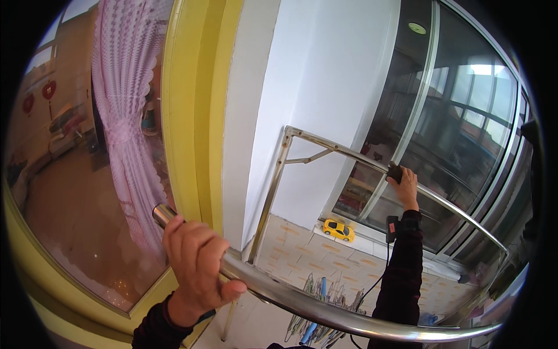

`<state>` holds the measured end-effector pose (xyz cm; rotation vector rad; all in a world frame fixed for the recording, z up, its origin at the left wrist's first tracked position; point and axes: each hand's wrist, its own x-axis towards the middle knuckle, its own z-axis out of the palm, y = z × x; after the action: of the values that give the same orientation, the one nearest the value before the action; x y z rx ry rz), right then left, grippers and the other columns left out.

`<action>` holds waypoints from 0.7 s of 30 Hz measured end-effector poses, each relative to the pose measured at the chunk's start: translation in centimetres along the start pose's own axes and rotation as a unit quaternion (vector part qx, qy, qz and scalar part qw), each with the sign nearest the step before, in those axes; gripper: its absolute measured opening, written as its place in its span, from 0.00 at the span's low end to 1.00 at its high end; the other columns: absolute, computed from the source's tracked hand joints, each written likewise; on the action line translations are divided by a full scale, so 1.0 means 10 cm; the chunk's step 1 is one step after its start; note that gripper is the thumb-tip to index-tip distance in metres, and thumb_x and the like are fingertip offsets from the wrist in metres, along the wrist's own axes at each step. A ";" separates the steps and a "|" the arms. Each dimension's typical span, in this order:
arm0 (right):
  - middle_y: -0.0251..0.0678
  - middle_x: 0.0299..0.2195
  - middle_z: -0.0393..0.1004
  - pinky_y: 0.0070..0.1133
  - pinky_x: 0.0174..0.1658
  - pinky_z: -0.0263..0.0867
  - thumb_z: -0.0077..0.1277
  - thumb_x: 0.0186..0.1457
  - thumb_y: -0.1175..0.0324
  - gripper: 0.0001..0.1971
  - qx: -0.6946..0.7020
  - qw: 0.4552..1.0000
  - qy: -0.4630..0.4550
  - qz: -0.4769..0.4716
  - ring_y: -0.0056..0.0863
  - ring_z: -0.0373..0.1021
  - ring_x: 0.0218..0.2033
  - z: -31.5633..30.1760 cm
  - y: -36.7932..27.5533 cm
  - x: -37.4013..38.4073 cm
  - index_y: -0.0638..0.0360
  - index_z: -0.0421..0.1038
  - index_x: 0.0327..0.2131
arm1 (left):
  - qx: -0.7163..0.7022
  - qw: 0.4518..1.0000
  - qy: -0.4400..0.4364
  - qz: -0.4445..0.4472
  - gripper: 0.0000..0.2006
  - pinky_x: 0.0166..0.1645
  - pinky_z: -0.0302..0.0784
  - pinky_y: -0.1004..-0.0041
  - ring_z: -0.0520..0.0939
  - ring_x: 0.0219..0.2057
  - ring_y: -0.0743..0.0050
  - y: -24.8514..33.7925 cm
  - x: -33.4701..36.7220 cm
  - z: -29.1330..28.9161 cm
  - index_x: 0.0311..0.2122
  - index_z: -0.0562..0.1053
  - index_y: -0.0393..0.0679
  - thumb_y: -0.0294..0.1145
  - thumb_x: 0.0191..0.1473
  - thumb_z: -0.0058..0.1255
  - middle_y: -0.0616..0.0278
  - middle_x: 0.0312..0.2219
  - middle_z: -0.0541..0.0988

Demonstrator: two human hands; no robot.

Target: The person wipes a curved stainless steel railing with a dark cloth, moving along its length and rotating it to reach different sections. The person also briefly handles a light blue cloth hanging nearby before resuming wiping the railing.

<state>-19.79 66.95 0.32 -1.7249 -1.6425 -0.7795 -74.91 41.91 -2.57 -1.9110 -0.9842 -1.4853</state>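
A shiny metal rack frame spans the view, with a thick near rail (325, 308) and a thinner far rail (447, 203). My left hand (197, 262) wraps round the near rail close to its open end, the thumb lying along the tube. Farther off, my right hand (405, 186) is closed at the far rail, on a small dark piece (395, 173) there. Whether this is a cloth or a part of the rail, I cannot tell. A black box-like device (392, 228) with a cable sits at my right wrist.
A yellow toy car (338, 230) stands on the sill below the sliding window (459, 128). Several clothes hangers (325, 302) show in a cluster beyond the near rail. To the left are a yellow window frame (200, 116) and a pink curtain (125, 116) behind glass.
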 end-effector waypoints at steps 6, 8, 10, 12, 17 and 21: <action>0.39 0.47 0.72 0.38 0.63 0.52 0.62 0.48 0.51 0.30 0.031 0.999 -0.001 -0.032 0.41 0.65 0.54 0.26 -0.79 0.18 0.56 0.70 0.52 | 0.019 1.000 0.015 -0.016 0.34 0.56 0.60 0.44 0.73 0.36 0.55 0.03 -0.04 0.04 0.41 0.68 0.43 0.68 0.62 0.26 0.56 0.35 0.70; 0.38 0.46 0.73 0.38 0.63 0.52 0.62 0.49 0.51 0.29 0.036 0.998 0.011 -0.053 0.40 0.65 0.53 0.38 -1.11 0.27 0.56 0.70 0.51 | 0.025 0.999 0.010 -0.020 0.34 0.56 0.59 0.45 0.73 0.37 0.55 0.03 -0.04 0.04 0.41 0.68 0.43 0.69 0.62 0.26 0.57 0.35 0.70; 0.37 0.46 0.73 0.37 0.63 0.52 0.62 0.49 0.50 0.30 0.038 0.996 0.028 -0.073 0.39 0.65 0.53 0.53 -1.42 0.35 0.57 0.70 0.50 | 0.026 0.999 0.007 -0.023 0.34 0.57 0.59 0.45 0.73 0.37 0.55 0.03 -0.04 0.03 0.41 0.68 0.43 0.69 0.61 0.25 0.57 0.34 0.70; 0.37 0.45 0.73 0.37 0.62 0.54 0.61 0.49 0.49 0.29 0.039 0.995 0.045 -0.085 0.38 0.66 0.52 0.66 -1.70 0.42 0.57 0.71 0.49 | 0.025 0.999 0.002 -0.024 0.34 0.57 0.59 0.46 0.73 0.38 0.56 0.02 -0.05 0.02 0.40 0.68 0.43 0.69 0.61 0.25 0.57 0.34 0.70; 0.37 0.44 0.74 0.35 0.59 0.57 0.60 0.50 0.48 0.29 0.046 0.993 0.039 -0.100 0.40 0.67 0.49 0.88 -2.25 0.60 0.58 0.71 0.50 | 0.033 0.999 0.001 -0.033 0.35 0.58 0.59 0.47 0.72 0.38 0.57 0.03 -0.06 0.03 0.38 0.68 0.44 0.71 0.61 0.24 0.59 0.34 0.71; 0.38 0.41 0.74 0.37 0.59 0.57 0.60 0.50 0.49 0.26 0.039 0.993 0.041 -0.100 0.40 0.68 0.47 1.01 -2.61 0.68 0.57 0.72 0.47 | 0.037 0.999 0.000 -0.036 0.36 0.58 0.57 0.47 0.72 0.35 0.57 0.02 -0.03 0.03 0.36 0.67 0.45 0.72 0.60 0.19 0.58 0.31 0.69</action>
<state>-45.55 79.89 0.26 -1.4704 -1.7842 -0.8550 -74.56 41.97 -2.95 -1.8416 -1.1027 -1.4672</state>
